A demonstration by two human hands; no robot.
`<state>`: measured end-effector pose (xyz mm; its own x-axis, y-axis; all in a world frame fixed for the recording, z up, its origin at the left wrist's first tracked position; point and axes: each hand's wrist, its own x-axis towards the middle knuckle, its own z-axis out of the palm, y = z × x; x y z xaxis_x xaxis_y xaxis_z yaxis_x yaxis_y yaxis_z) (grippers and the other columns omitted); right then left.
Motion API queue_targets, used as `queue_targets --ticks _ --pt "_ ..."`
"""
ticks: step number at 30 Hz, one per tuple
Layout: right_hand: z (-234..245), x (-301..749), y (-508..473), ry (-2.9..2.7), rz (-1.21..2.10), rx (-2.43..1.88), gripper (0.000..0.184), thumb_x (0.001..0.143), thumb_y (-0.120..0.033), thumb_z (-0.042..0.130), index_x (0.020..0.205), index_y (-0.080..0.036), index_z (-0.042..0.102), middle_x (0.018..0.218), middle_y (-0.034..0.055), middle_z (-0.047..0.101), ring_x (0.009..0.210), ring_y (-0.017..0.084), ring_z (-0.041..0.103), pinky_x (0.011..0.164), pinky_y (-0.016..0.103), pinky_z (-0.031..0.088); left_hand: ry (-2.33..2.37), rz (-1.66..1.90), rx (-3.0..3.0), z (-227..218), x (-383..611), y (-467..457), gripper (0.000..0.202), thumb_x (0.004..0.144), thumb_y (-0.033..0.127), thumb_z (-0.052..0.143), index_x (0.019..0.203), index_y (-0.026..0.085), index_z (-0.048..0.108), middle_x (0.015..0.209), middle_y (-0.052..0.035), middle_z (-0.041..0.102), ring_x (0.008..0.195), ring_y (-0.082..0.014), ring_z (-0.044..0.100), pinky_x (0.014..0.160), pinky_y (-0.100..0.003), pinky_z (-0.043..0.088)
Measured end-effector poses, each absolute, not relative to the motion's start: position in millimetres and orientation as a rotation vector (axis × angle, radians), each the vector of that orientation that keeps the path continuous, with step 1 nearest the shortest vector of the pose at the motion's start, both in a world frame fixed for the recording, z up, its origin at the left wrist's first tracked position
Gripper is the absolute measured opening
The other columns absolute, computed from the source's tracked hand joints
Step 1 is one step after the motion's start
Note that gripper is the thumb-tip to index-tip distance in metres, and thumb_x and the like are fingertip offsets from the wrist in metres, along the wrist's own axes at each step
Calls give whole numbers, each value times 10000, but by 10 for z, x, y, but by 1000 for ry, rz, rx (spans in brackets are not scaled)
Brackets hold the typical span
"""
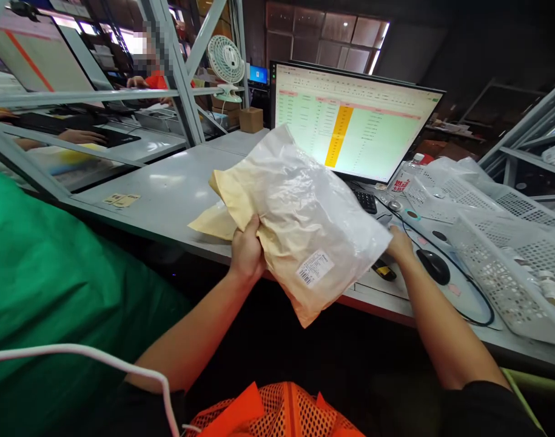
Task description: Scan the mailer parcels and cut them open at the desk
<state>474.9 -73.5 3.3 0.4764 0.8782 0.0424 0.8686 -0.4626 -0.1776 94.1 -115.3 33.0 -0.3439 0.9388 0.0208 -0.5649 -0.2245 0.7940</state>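
Note:
My left hand (247, 249) is closed on the left edge of a plastic bag (299, 212), its thumb on top. The bag is wrinkled, shiny and pale yellow to whitish, and it is held tilted above the desk edge. A white barcode label (314, 267) is stuck near its lower corner. My right hand (400, 244) is beside the bag's right corner; its fingers are hidden, so I cannot tell whether they grip anything. Just below that hand is a black-and-yellow device (384, 270), partly covered by the bag. Another pale yellow piece (212, 223) shows under the bag at the left.
Behind the bag stands a monitor (350, 121) with a keyboard (366, 201). To the right are a black mouse (433, 266), a cable and white plastic baskets (495, 285). A small fan (225, 59) hangs by the metal frame. Green fabric (54, 273) bulges at left. Co-workers' hands show beyond the frame.

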Motion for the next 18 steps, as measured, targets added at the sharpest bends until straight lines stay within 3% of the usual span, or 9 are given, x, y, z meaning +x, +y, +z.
queue_targets --ticks 3,5,8,11,15,18 --pt "273 4858 -834 -1480 292 -2519 362 927 -401 662 1132 -103 653 914 178 707 835 296 707 713 368 531 924 1851 588 -62 1116 -1019 315 961 335 623 1206 143 670 1311 -141 724 1220 -269 706 1080 -400 580" --pt "481 4922 -987 -1460 506 -2425 248 933 -390 642 980 -146 648 704 80 642 592 213 627 547 303 468 1007 1850 598 -339 1158 -919 370 993 365 585 1286 144 633 1396 -151 680 1276 -256 678 1103 -387 561" --pt "826 4890 -1345 -1579 844 -2178 339 868 -513 715 878 -186 628 573 -9 516 435 133 447 414 245 322 1088 1685 688 -638 1143 -820 394 978 342 613 1294 108 641 1419 -174 662 1315 -280 652 1142 -416 530" --pt "1123 4664 -1716 -1802 1075 -2001 420 802 -575 766 951 -191 685 598 -24 507 434 102 378 398 231 280 1112 1558 877 -719 1098 -840 431 939 380 688 1267 101 677 1369 -171 694 1323 -314 643 1170 -455 505" --pt "1308 4317 -1955 -2273 1091 -1800 317 870 -494 711 982 -197 724 759 9 619 600 137 508 509 232 384 1212 1480 1140 -594 900 -971 591 943 607 661 1277 121 689 1326 -170 715 1326 -341 633 1206 -475 462" --pt "1306 4219 -1957 -2420 967 -1748 285 906 -466 661 984 -199 726 805 4 646 674 162 548 568 241 405 1483 1597 1355 -509 471 -986 729 993 679 523 1447 110 560 1486 -221 591 1430 -369 533 1253 -522 379"
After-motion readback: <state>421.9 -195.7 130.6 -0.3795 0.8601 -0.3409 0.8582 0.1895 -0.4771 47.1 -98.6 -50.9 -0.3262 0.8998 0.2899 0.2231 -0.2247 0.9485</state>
